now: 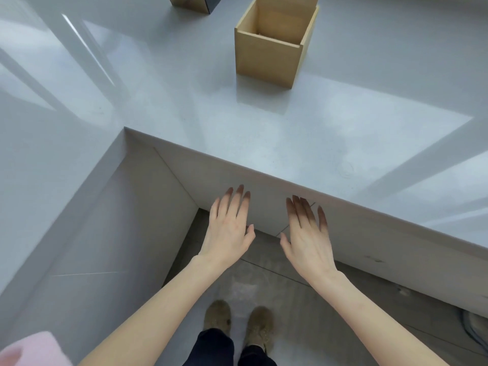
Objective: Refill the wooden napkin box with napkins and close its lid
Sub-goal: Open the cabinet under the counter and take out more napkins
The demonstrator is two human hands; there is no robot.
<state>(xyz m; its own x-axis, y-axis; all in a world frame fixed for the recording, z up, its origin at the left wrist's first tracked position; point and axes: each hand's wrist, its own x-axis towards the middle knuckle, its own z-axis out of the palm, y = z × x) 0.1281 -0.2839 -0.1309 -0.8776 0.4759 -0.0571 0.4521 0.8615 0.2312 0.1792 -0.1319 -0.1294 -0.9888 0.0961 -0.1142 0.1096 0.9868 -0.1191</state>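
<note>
Glossy pale grey counter point(264, 143) wraps around in an L shape, with the inner corner sitting just left of centre and window light streaking across the top. Down in the near left corner there's a fuzzy pink something point(29, 350), too blurred to say what it is. Far left-ish, at the top edge, a second box point(192, 2) with a dark side panel is mostly cut off by the frame. Moving in, the left hand point(228, 231) is held out flat, palm down, fingers spread and holding nothing, hovering below the counter edge in front of the white cabinet face point(269, 196). Below it you can see tan shoes point(239, 323) and dark trousers on a grey tile floor point(277, 281). Right hand point(307, 236) is just beside the left one, same deal: flat, fingers loose and apart, empty. Neither hand is touching the counter. The napkin box point(269, 56) stands on the counter on the far side, a bit right of centre, well apart from both hands. It's plain light wood, top open, and from this angle the inside looks pretty much empty. Can't spot its lid or any napkins anywhere in the shot.
</note>
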